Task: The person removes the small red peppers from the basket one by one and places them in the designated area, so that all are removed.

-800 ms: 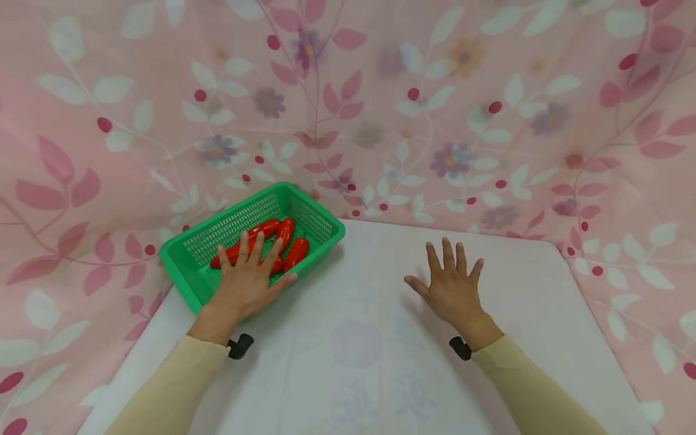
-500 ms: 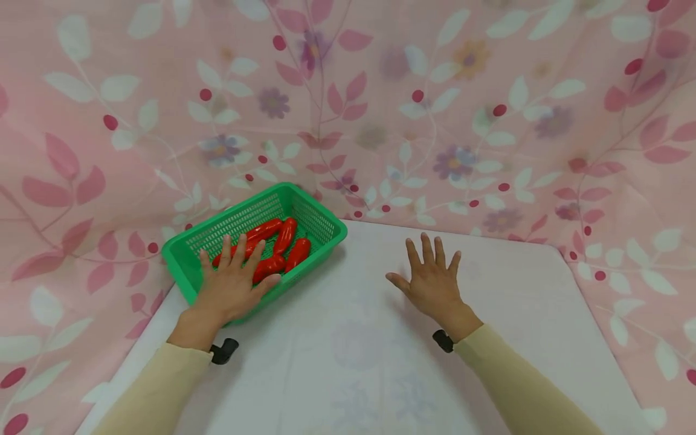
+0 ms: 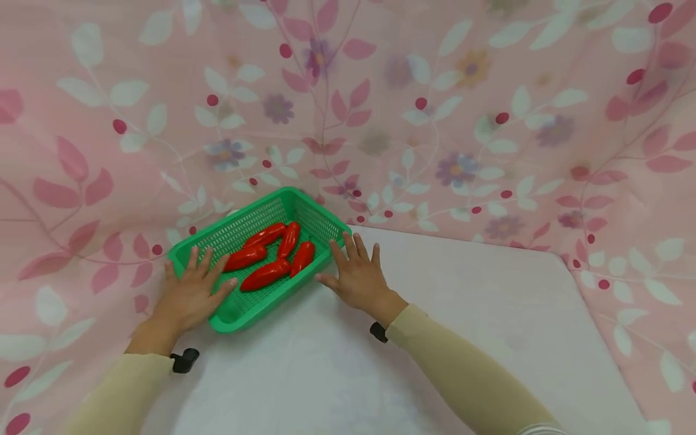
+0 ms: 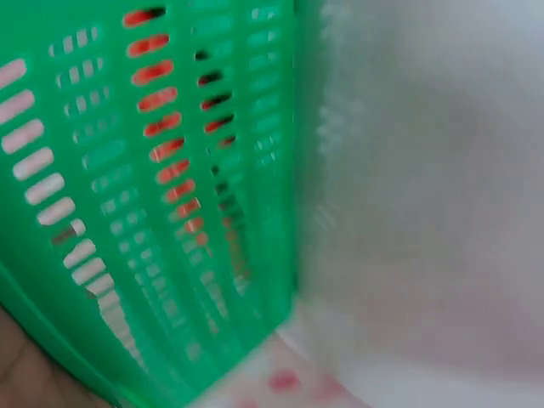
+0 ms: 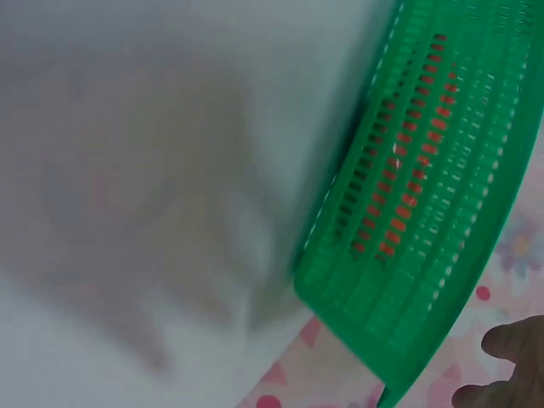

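Pink fabric [image 3: 348,130] printed with leaves, berries and flowers is hung along the far, left and right sides of a surface [image 3: 489,296] covered in white. On the left part of the surface, toward the far side, a green plastic basket [image 3: 272,302] is set at a slant, its walls pierced by rows of slots. Five red peppers [image 3: 264,275], long and glossy, are laid in the basket, mostly toward its middle and right. Across the basket's left end, the left hand [image 3: 187,296] is held with its back up, fingers straight and spread, nothing gripped. At the basket's right end, the right hand [image 3: 359,281] is held in the same manner, its fingers fanned near the rim and nothing gripped. Whether the basket is touched by either hand cannot be told. Pale yellow sleeves [image 3: 462,374] are worn on both arms, and a small black device [image 3: 186,360] is fixed at each wrist. In both wrist views, red is seen through the basket's slots; the left one is partly blurred.
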Action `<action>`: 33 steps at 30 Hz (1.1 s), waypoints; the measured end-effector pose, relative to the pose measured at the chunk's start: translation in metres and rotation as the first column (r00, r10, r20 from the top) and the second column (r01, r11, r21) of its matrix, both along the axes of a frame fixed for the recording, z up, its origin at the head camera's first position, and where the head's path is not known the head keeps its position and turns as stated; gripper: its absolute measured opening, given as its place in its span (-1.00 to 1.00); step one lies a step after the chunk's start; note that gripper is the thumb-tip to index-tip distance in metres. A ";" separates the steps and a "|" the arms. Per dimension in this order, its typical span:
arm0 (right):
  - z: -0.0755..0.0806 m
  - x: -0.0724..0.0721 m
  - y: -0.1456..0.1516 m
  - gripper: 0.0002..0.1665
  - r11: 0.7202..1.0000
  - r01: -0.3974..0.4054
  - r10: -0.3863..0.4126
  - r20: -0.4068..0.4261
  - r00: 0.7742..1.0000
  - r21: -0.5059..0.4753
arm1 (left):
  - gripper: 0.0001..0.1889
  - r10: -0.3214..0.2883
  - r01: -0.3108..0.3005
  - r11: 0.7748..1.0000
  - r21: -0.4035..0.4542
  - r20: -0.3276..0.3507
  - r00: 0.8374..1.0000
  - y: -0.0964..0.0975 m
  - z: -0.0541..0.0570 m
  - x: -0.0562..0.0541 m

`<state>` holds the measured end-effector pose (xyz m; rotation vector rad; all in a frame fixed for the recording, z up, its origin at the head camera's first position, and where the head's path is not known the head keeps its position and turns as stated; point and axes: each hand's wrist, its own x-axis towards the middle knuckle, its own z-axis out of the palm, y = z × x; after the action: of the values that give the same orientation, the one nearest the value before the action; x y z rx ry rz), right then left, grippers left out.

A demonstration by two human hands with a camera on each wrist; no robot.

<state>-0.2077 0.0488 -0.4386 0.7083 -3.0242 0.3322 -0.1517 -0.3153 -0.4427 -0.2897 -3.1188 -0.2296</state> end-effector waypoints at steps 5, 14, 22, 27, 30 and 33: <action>-0.004 0.004 0.008 0.07 0.999 0.041 -0.040 0.030 0.999 -0.036 | -0.19 -0.120 0.120 0.993 -0.007 -0.044 0.992 0.057 -0.003 0.014; -0.001 0.004 0.030 0.09 0.994 0.107 -0.105 0.043 0.994 -0.038 | -0.23 -0.278 0.280 0.960 0.009 -0.097 0.956 0.164 -0.005 0.040; -0.004 0.008 0.025 0.03 0.996 0.074 -0.069 0.112 0.991 -0.042 | -0.22 -0.252 0.247 0.955 0.164 0.010 0.968 0.164 0.016 0.033; -0.002 0.008 0.029 -0.08 0.997 0.062 -0.057 0.128 0.990 -0.036 | -0.21 -0.097 0.094 0.992 0.080 0.042 0.994 0.100 0.029 0.013; 0.000 0.008 0.038 -0.13 0.998 0.058 -0.053 0.134 0.990 -0.039 | -0.18 -0.093 0.083 0.991 0.105 0.090 0.992 0.076 0.024 0.006; 0.001 0.009 0.050 -0.17 0.998 0.051 -0.047 0.124 0.991 -0.031 | -0.17 -0.111 0.091 0.984 0.153 0.128 0.986 0.071 0.015 0.001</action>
<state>-0.1988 0.0988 -0.4376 0.6334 -3.1372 0.4406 -0.1505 -0.2448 -0.4280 -0.4493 -3.2005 -0.4971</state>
